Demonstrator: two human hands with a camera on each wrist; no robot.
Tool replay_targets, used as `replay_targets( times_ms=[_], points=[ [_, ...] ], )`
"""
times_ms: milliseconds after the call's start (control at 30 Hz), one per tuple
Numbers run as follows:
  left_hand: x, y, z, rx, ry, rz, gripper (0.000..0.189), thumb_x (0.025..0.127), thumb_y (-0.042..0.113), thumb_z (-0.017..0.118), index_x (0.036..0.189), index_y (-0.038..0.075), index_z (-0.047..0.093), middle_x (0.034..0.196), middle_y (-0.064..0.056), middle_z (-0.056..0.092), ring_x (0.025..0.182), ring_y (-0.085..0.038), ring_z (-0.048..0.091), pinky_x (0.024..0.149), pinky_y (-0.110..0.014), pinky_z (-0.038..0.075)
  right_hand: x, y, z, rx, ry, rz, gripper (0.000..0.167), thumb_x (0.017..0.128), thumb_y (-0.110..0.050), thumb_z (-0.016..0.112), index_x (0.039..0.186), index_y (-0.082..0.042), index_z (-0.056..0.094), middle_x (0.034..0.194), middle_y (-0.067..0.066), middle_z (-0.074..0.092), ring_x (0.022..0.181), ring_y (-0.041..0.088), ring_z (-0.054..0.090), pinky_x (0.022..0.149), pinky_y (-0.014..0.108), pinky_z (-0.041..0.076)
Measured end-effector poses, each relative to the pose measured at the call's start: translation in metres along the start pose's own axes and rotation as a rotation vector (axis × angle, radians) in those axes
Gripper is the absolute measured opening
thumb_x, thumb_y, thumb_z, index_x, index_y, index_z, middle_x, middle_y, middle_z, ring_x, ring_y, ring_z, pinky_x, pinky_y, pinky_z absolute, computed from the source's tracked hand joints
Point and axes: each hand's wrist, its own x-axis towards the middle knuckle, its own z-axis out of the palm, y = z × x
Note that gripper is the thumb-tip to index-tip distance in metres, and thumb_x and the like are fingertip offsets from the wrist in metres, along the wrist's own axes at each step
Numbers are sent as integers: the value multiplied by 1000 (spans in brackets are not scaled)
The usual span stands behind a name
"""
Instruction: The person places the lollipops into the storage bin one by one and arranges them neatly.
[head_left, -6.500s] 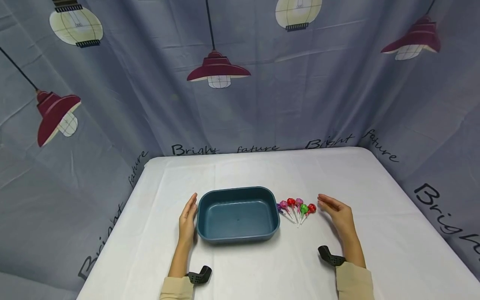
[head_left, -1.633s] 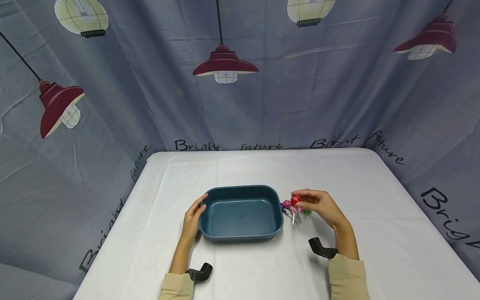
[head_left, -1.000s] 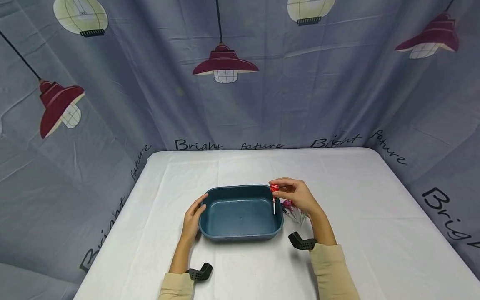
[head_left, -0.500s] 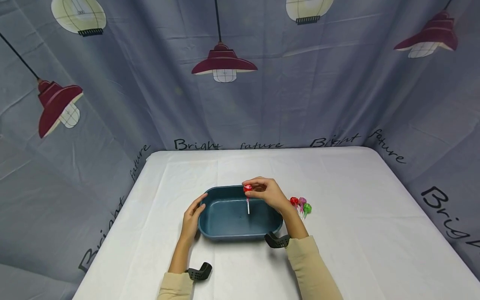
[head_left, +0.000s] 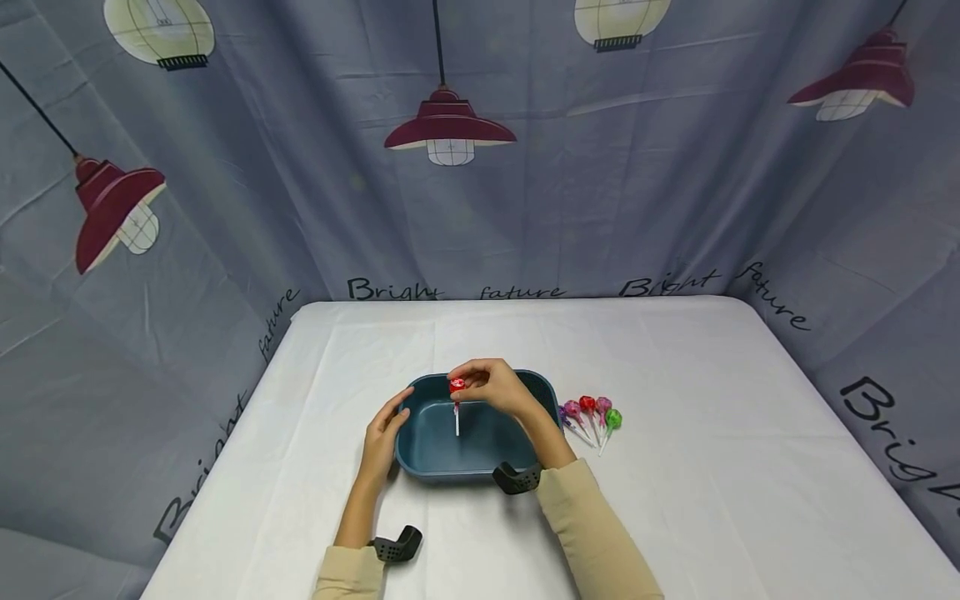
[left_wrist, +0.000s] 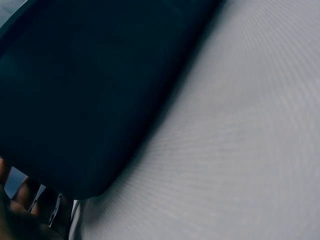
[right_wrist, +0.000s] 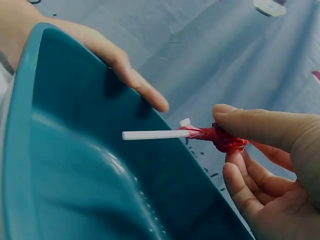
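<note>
My right hand [head_left: 491, 387] pinches a red-wrapped lollipop [head_left: 457, 385] by its candy head, above the left part of a dark teal plastic basin [head_left: 480, 477]. In the right wrist view the lollipop's white stick [right_wrist: 155, 135] points over the basin's inside, and thumb and fingertips close round the red wrapper. My left hand [head_left: 380, 437] holds the basin's left end, with digits over the rim. The left wrist view shows several of its fingers [left_wrist: 42, 202] against the outer wall. Right of the basin, several lollipops [head_left: 587, 402] lie fanned out, with purple, pink, red and green heads.
A white cloth [head_left: 750, 467] covers the table. Behind and beside it hangs a grey-blue curtain [head_left: 480, 225] printed with lamps and lettering. Black camera mounts [head_left: 517, 477] sit on both wrists; the right forearm crosses the basin's right end.
My right hand took the red lollipop from the right end of the fan and carried it left over the basin. My left hand has moved onto the basin's rim.
</note>
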Motion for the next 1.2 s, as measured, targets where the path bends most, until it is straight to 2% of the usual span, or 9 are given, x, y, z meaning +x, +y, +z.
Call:
replay_targets(
  times_ms=[133, 300, 400, 467, 533, 767, 867, 1067, 1200],
  points=[
    [1, -1, 0, 11, -3, 2, 37, 97, 11, 46, 133, 5, 49, 140, -6, 42, 134, -15, 27, 109, -34, 20, 7, 4, 7, -39, -22, 49, 31, 75, -6, 76, 101, 7, 66, 86, 8, 66, 72, 17, 58, 65, 26, 51],
    [0, -3, 0, 4, 0, -1, 36, 97, 11, 46, 132, 6, 50, 138, -4, 44, 132, -12, 29, 106, -24, 23, 13, -1, 15, -81, -70, 158, 30, 75, 0, 74, 102, 10, 64, 92, 17, 66, 77, 24, 59, 68, 27, 51],
    [0, -2, 0, -3, -7, 1, 36, 97, 11, 46, 132, 6, 50, 139, -5, 44, 132, -13, 30, 103, -18, 26, 17, 1, 21, -111, -91, 173, 27, 75, -2, 74, 99, 7, 66, 89, 11, 67, 77, 20, 61, 68, 26, 51],
    [0, -3, 0, -6, -10, 3, 37, 97, 10, 46, 133, 5, 49, 139, -6, 43, 132, -15, 30, 102, -17, 27, 21, 10, 25, -119, -83, 184, 25, 74, -4, 76, 97, 2, 69, 84, 3, 67, 74, 13, 60, 68, 24, 51],
    [1, -3, 0, -2, -12, 9, 37, 97, 10, 46, 133, 4, 49, 140, -8, 42, 133, -17, 30, 100, -15, 28, 23, 11, 30, -128, -73, 196, 24, 73, -5, 77, 95, 0, 70, 82, 2, 67, 72, 11, 60, 68, 24, 51],
    [8, -27, -4, -29, 13, 8, 34, 96, 15, 49, 130, 13, 54, 136, -1, 46, 131, -11, 32, 102, -17, 27, 25, 17, 47, -246, -58, 239, 23, 72, -8, 79, 93, -5, 71, 81, 2, 68, 70, 9, 60, 64, 21, 49],
    [9, -30, -4, -10, 22, 21, 35, 95, 21, 51, 130, 15, 54, 137, -1, 46, 130, -13, 33, 102, -20, 28, 25, 21, 51, -256, -73, 236, 23, 70, -8, 79, 92, -5, 71, 78, 2, 68, 67, 7, 60, 61, 20, 48],
    [9, -28, -4, -15, 15, 19, 36, 95, 22, 51, 130, 14, 54, 138, -2, 45, 130, -14, 34, 101, -18, 29, 26, 25, 55, -235, -69, 250, 23, 70, -6, 79, 91, -4, 71, 77, 2, 68, 66, 8, 60, 60, 20, 49],
    [6, -17, -4, -21, 3, 5, 35, 96, 15, 48, 131, 9, 52, 139, -5, 43, 131, -16, 31, 99, -14, 29, 27, 27, 57, -253, -71, 268, 23, 70, -6, 79, 92, -4, 71, 77, 2, 68, 66, 7, 60, 60, 20, 49]
  ],
)
